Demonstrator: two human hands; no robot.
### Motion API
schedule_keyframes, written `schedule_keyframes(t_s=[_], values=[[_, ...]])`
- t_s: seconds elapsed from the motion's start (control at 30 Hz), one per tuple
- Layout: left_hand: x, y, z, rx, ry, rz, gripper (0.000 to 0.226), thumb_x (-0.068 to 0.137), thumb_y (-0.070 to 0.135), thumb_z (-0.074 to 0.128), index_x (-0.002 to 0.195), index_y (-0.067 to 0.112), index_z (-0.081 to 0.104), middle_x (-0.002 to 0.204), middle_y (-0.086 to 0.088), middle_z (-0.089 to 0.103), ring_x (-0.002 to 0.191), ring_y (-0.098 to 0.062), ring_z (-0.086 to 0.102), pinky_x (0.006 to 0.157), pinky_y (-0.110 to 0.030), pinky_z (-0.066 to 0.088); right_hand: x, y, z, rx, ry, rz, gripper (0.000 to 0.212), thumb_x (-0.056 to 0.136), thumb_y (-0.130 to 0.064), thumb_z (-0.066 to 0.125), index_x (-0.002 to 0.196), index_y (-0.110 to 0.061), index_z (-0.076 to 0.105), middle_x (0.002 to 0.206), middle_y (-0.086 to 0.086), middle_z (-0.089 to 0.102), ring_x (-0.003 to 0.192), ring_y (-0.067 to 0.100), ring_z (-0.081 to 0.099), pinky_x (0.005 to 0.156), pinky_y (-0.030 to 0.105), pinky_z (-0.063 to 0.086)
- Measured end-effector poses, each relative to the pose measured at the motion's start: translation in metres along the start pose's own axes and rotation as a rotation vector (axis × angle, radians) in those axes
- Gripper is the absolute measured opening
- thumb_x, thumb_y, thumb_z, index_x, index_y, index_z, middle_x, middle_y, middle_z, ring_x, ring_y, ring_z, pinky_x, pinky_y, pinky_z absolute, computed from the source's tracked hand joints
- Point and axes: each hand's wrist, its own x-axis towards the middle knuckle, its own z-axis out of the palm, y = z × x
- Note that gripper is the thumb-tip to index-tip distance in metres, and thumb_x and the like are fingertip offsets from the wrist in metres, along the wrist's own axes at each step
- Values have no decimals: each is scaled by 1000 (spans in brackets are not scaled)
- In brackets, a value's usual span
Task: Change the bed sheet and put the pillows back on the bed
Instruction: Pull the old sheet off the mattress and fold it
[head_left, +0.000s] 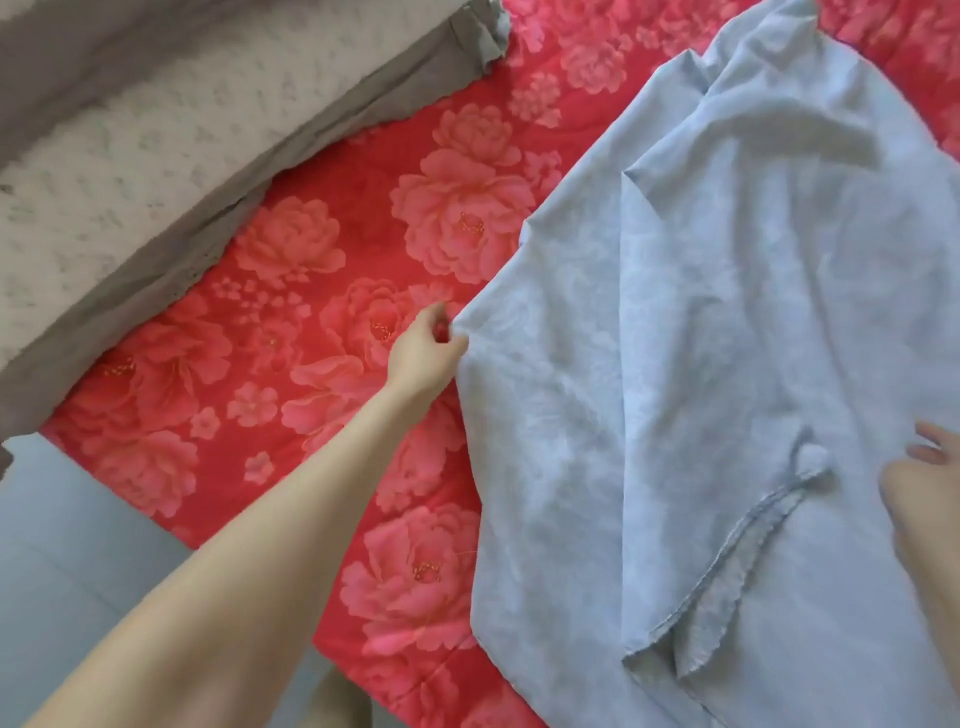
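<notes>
Red floral bed cover (291, 322), blue sheet (727, 364) rumpled over its right part. White, grey-trimmed bedding (130, 171) top left. Left hand (426, 353) pinches sheet edge. Right hand (917, 483) on sheet, cropped, grip unclear.

Pale grey-blue floor (67, 545) shows at lower left, beside the red-flowered bed (311, 249), in soft light.

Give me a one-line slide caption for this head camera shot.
Left hand pinches the edge of the pale blue sheet over red floral bedding; right hand over it.
</notes>
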Motion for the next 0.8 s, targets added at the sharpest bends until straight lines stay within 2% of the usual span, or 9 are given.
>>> schedule_keyframes(t_s=[0.1,0.17,0.3,0.37,0.47,0.57,0.67,0.73,0.8], values=[[19,18,4,-45,-150,-2,37,66,24,58,102,18,66,92,3,64,88,-18,61,74,-33,47,-34,-42,38,32,-174,-172,41,82,-3,51,115,-25,62,115,6,63,79,6,58,77,24,43],[16,27,2,16,-155,101,14,60,27,56,66,15,52,62,5,43,61,-14,41,55,-31,31,-54,-66,68,33,-294,-368,39,87,-4,52,124,-14,58,121,6,61,99,17,59,89,28,41],[-19,44,-7,222,-214,394,39,70,37,60,67,1,48,59,-2,38,56,-13,32,52,-33,25,-92,-128,112,-138,-465,-1000,60,77,-18,53,137,-20,49,142,9,46,130,30,42,107,36,28],[-38,47,-13,378,-273,488,42,71,42,65,61,7,43,55,2,36,52,-11,29,51,-32,24,-100,-158,126,-222,-560,-1241,57,72,-22,60,129,-26,57,146,11,41,135,33,36,109,47,26],[-51,48,-30,627,-428,375,49,62,46,74,54,14,37,51,4,34,49,-13,30,49,-31,24,-107,-189,135,-328,-586,-1503,16,68,-20,66,82,-22,73,130,11,58,127,37,46,102,60,30],[-64,46,-55,777,-538,423,60,50,65,55,70,10,65,81,2,60,74,-18,51,69,-37,43,-99,-207,122,-297,-415,-1552,13,71,-18,58,70,-18,70,113,7,68,116,36,56,96,61,33],[-97,46,-83,593,-583,598,48,66,61,58,79,18,75,110,13,58,101,-8,50,90,-27,39,-75,-218,97,-182,-271,-1338,17,74,-13,54,77,-15,71,115,5,65,114,35,54,96,49,33],[-124,44,-99,297,-658,377,45,74,54,60,86,13,74,104,6,67,97,-8,62,84,-31,50,-64,-222,91,-195,-274,-1189,21,75,-18,53,83,-17,73,119,3,63,114,35,51,92,42,32],[-140,26,-114,225,-554,120,56,71,56,57,81,1,65,74,-7,67,68,-13,62,61,-40,52,-74,-226,107,-241,-340,-1188,24,75,-24,54,87,-18,74,122,4,61,117,34,49,93,40,32]])
